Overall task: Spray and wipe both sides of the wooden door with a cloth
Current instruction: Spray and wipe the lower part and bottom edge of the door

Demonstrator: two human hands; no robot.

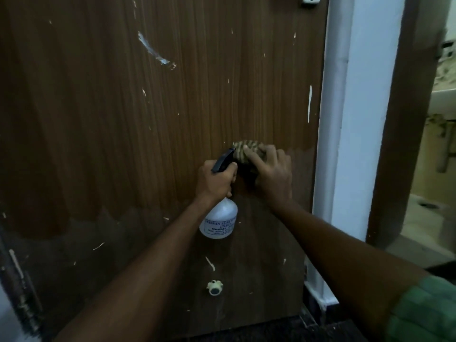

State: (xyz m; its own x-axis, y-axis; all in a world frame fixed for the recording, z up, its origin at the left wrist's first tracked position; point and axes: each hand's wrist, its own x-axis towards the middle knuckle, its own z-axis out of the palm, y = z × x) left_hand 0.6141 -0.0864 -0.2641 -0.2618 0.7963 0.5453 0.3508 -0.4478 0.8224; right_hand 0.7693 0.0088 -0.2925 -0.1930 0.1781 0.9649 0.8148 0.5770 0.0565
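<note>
Wooden door [123, 144] filling the view, scratched and flecked with pale paint, darker and damp-looking across the lower part. Striped cloth [243, 150] pressed flat against it just right of centre under the right hand [272, 172], fingers spread over the bundle. Left hand [217, 181] at 9 o'clock from the cloth, wrapped round the neck of a white spray bottle [219, 219], black nozzle [223, 160] aimed up toward the cloth. White frame [345, 134] at 3 o'clock; small round stopper [214, 287] at 6 o'clock. Best wiped along the grain in overlapping passes with firm, even pressure, working on toward the drier upper panel.
</note>
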